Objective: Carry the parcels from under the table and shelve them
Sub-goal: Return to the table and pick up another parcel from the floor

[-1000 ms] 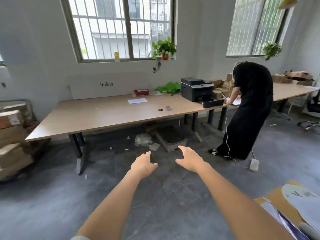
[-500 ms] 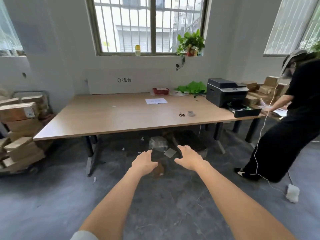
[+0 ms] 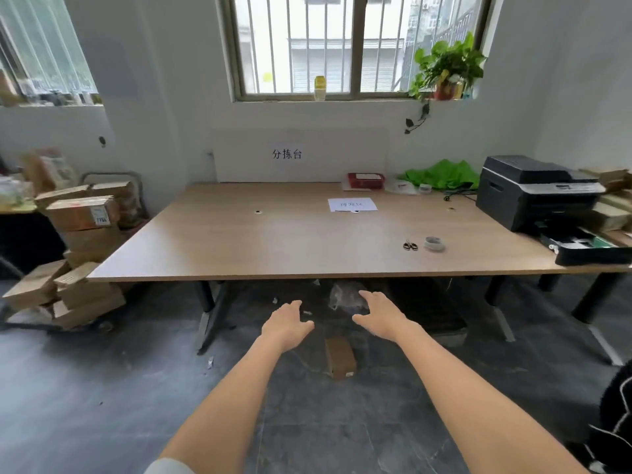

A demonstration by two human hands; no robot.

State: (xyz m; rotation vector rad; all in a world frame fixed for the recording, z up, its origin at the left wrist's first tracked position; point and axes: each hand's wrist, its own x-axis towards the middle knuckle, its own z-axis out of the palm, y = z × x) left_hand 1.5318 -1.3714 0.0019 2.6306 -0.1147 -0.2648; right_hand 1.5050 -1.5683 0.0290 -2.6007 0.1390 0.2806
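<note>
A small brown cardboard parcel (image 3: 339, 356) lies on the grey floor in front of the wooden table (image 3: 273, 248). Under the table sit a clear plastic-wrapped parcel (image 3: 343, 295) and a dark flat box (image 3: 431, 313). My left hand (image 3: 285, 325) and my right hand (image 3: 379, 314) reach forward side by side above the floor, fingers spread, holding nothing. The brown parcel lies just below and between them, apart from both.
Cardboard boxes (image 3: 78, 241) are stacked on a cart at the left. On the table stand a black printer (image 3: 537, 193), a tape roll (image 3: 433, 243), a paper sheet (image 3: 352, 204) and a red tray (image 3: 366, 180). A person's dark clothing (image 3: 615, 415) shows at the right edge. Table legs (image 3: 208, 309) stand near the parcels.
The view has moved closer to the table and turned left. The person in black has slid almost out of view to the right. Both hands stay outstretched and empty.
</note>
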